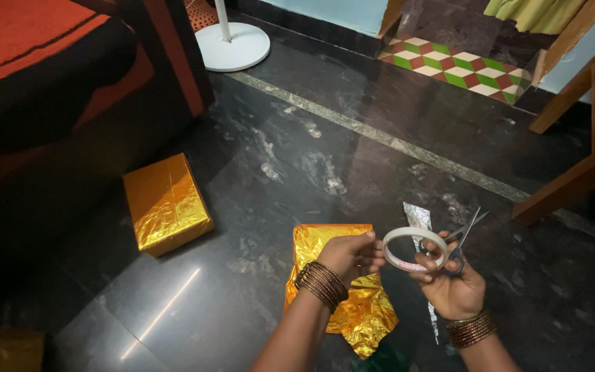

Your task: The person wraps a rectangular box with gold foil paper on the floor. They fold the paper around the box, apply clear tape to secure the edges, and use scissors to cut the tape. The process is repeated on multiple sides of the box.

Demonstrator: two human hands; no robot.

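My right hand (453,284) holds a white roll of clear tape (414,249) upright, and a pair of scissors (464,238) with blue handles hangs on its fingers, blades pointing up to the right. My left hand (350,256) has its fingertips pinched at the left edge of the tape roll. Both wrists carry several brown bangles. Under the hands lies a partly wrapped parcel in crumpled gold foil paper (339,289) on the dark floor. A strip of silver foil (418,217) lies beside it, partly hidden by my right hand.
A fully wrapped gold box (166,202) sits to the left near a dark bed with an orange cover (29,41). A white round fan base (233,45) stands at the back. Wooden furniture legs (573,179) rise on the right. A checkered mat (459,69) lies farther off.
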